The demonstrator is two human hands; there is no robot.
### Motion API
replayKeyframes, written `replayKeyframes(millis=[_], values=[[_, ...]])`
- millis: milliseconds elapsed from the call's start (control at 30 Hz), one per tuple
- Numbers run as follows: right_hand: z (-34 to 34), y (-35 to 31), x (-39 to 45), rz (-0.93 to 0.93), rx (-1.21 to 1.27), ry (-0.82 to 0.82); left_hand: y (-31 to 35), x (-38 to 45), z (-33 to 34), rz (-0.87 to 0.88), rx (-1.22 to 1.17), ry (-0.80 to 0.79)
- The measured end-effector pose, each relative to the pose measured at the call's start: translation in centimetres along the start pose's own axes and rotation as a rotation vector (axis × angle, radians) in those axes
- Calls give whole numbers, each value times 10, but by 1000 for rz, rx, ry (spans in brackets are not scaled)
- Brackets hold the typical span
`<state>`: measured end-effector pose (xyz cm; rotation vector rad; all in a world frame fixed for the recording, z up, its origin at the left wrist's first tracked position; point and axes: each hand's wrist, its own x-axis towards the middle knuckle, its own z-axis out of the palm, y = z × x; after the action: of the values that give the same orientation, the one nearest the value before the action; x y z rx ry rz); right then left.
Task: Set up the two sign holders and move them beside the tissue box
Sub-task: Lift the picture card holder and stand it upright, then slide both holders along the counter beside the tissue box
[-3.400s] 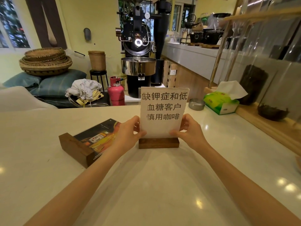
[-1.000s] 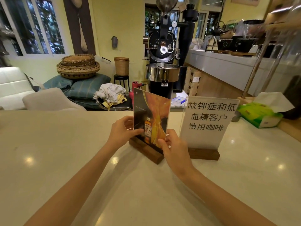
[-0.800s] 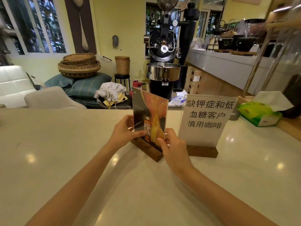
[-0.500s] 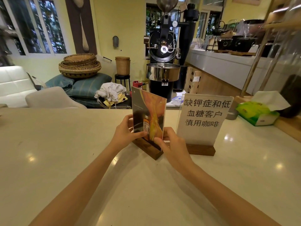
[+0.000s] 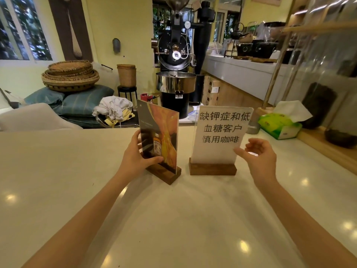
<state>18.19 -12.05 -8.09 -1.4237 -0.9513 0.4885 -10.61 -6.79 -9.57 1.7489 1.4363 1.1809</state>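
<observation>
standing upright on the pale glossy surface (image 5: 173, 219) are two sign holders, each a clear panel slotted into a dark wooden base. the picture sign holder (image 5: 158, 140), showing an orange print with a small bottle, sits on the left and is turned at an angle, its base (image 5: 164, 174) running diagonally toward the viewer. the left hand (image 5: 135, 153) grips this panel's left edge, thumb pressed across the lower front and the fingers wrapped behind it. just beside it to the right stands the text sign holder (image 5: 220, 136), a white sheet with three rows of black chinese characters, facing the viewer squarely on its own wooden block (image 5: 212, 169). the right hand (image 5: 258, 153) hovers at the lower right edge of that sheet, fingers loosely curled and open, thumb extended toward the panel; whether the thumb touches it cannot be told. the green tissue box (image 5: 280, 126), with a white tissue poking from its top, rests farther back and to the right, near a wooden ledge and well apart from both holders. a small grey round container (image 5: 253, 128) sits between the text sign and the tissue box.
</observation>
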Motion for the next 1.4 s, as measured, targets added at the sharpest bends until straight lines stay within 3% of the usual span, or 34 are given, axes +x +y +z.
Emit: replayKeyframes(millis=[167, 467, 1033, 1400], values=[[3, -2, 11, 158, -14, -390, 0, -2, 6, 56, 22, 30], [-13, -9, 40, 103, -181, -556, -3, 8, 13, 57, 84, 52], [-127, 10, 87, 37, -378, -380, 52, 58, 163, 161, -28, -72], [-218, 32, 121, 122, -381, -205, 97, 81, 277, 231, -97, -178]])
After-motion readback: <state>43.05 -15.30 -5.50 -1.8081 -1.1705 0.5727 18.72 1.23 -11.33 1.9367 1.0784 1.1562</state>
